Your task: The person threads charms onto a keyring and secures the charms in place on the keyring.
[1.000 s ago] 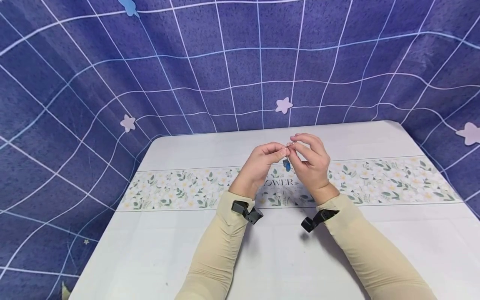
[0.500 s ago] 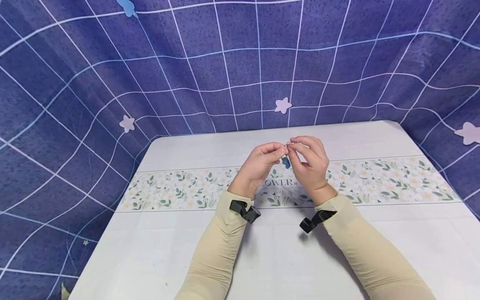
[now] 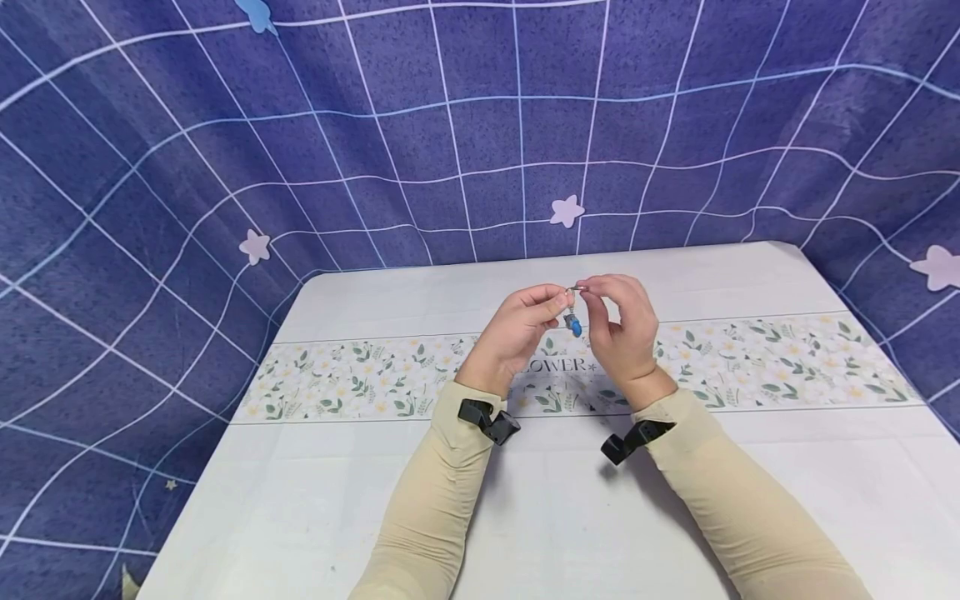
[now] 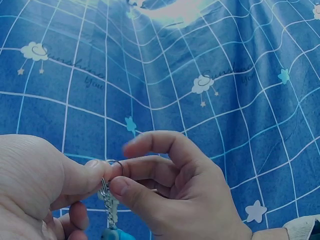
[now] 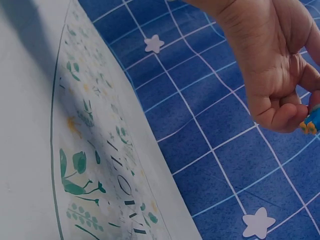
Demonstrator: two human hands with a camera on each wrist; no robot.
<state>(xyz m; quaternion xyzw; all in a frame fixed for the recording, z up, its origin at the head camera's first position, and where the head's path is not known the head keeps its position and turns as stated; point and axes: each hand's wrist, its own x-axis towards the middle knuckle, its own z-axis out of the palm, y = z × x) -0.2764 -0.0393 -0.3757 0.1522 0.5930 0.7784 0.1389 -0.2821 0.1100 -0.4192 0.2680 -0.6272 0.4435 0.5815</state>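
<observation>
A small keychain hangs between the two hands above the table; its blue charm (image 3: pixel 574 325) dangles below the fingers. In the left wrist view a short metal chain (image 4: pixel 109 207) runs from the split ring (image 4: pixel 120 165) down to the charm. My left hand (image 3: pixel 523 329) pinches the keychain near the ring with thumb and fingertip. From the other side, the thumb and index finger of my right hand (image 3: pixel 627 323) pinch the ring. A pale key-shaped piece hangs partly hidden behind the chain. In the right wrist view, yellow-orange details show on the charm (image 5: pixel 311 124) beside the left fingers.
The white table (image 3: pixel 337 492) carries a floral printed band (image 3: pixel 772 367) with lettering under the hands. A blue grid-patterned curtain (image 3: pixel 480 133) with stars stands behind and beside it. Each wrist wears a black camera mount.
The right index finger and thumb have shifted on the ring and drawn slightly right, so a thin metal line now shows between the hands. The charm has swung a little. The left hand stays nearly still.
</observation>
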